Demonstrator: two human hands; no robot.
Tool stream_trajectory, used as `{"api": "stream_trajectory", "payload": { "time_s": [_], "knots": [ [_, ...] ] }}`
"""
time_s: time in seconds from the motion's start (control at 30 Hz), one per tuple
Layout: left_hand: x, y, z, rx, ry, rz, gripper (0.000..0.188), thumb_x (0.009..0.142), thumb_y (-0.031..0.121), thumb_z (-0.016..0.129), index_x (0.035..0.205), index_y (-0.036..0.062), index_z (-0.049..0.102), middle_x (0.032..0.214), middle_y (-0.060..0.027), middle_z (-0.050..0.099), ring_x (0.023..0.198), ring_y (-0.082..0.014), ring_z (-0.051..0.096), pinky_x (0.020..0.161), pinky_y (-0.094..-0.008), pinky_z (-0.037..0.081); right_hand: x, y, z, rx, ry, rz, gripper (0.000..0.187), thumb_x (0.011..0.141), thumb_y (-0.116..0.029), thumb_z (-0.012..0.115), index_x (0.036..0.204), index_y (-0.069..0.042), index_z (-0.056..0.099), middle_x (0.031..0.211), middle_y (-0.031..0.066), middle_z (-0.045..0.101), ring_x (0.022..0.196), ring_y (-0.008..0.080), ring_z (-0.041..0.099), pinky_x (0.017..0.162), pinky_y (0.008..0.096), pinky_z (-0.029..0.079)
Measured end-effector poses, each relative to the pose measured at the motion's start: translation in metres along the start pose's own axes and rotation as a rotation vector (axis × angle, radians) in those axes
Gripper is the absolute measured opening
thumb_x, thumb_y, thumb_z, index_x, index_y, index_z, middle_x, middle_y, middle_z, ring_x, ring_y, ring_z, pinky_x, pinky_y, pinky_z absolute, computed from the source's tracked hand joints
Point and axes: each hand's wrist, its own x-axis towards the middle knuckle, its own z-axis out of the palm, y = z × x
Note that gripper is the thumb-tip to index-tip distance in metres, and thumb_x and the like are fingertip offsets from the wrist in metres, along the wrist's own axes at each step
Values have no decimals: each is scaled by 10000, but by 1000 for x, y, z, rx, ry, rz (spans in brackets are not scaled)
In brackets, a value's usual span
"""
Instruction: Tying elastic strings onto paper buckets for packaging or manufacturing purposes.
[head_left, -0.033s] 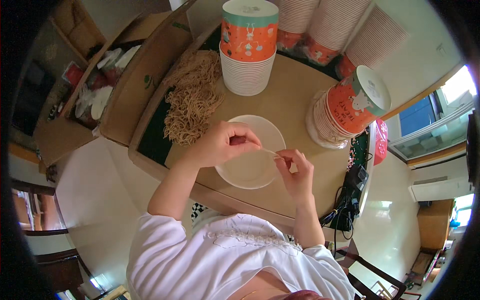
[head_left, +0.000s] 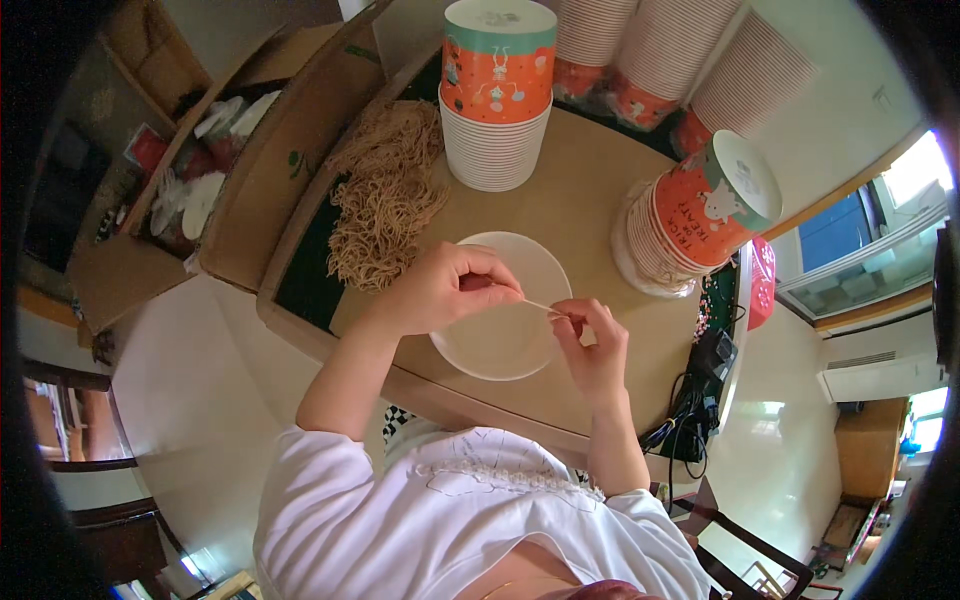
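A short length of pale string (head_left: pixel 537 305) runs nearly straight between my two hands. My left hand (head_left: pixel 450 288) pinches one end between thumb and fingertips, above the left side of a white paper bucket (head_left: pixel 545 262). Its other end is pinched in my right hand (head_left: pixel 592 335), at the bucket's right rim. The bucket stands with its mouth up, and my left hand hides part of it. Beyond my left hand lies a heap of tan strings (head_left: pixel 385 195), tangled and loose.
An upside-down stack of orange and green printed paper buckets (head_left: pixel 498 100) stands at the far side. Another stack (head_left: pixel 695 210) leans at the right, with more wrapped stacks behind. Black cables (head_left: pixel 685 420) lie at the right edge. A cardboard box (head_left: pixel 290 150) is at the left.
The string between my hands is pulled a little straighter. Otherwise both hands and the bucket stay nearly where they were.
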Motion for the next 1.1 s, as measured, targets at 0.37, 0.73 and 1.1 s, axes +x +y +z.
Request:
{"api": "stream_trajectory", "payload": {
  "time_s": [0.37, 0.73, 1.1],
  "knots": [
    [-9, 6, 20, -331, 10, -32, 69, 895, 85, 615, 860, 28, 600, 768, 45, 566, 716, -20, 496, 628, -188, 412, -8, -3, -7, 213, 42, 10, 130, 750, 37, 693, 857, -29, 661, 727, 36, 620, 629, 143, 539, 620, 266, 414],
    [-17, 2, 32, -775, 128, 193, 81, 944, 89, 538, 875, 49, 526, 738, 18, 470, 638, -66, 425, 578, -211, 357, -9, 2, -8, 68, 257, -27, 144, 732, 99, 654, 827, 0, 609, 912, 133, 599, 849, 238, 600, 720, 302, 482],
    [-25, -17, 8, 118, 363, -106, 155, 808, 31, 702, 951, 25, 642, 720, 4, 533, 617, -62, 491, 562, -209, 403, -11, 11, -27, -64, 190, 103, 111, 764, 60, 624, 828, -4, 559, 894, 128, 632, 813, 254, 622, 724, 325, 498]
  ]
}}
